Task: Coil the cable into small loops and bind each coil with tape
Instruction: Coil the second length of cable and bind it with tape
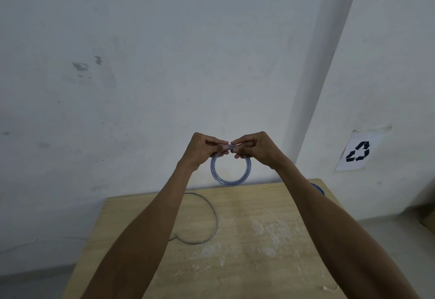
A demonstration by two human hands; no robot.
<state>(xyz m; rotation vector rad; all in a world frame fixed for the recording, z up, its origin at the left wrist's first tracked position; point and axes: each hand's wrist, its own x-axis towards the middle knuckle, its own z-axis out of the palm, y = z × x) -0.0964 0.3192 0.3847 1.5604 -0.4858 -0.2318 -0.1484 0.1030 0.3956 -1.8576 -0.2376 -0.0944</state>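
Coil point(230, 168) held upright above table point(270, 239); left hand point(202, 148), right hand point(254, 147) both pinch its top; loose cable point(207, 214) on table.

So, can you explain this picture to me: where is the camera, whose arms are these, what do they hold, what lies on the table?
No machine here: a person wears the camera on the head, so it sees what they see. The left hand and the right hand pinch the top of a small coil of bluish cable, held up before the wall. On the wooden table lies a loose dark cable. A blue thing is mostly hidden behind the right forearm.
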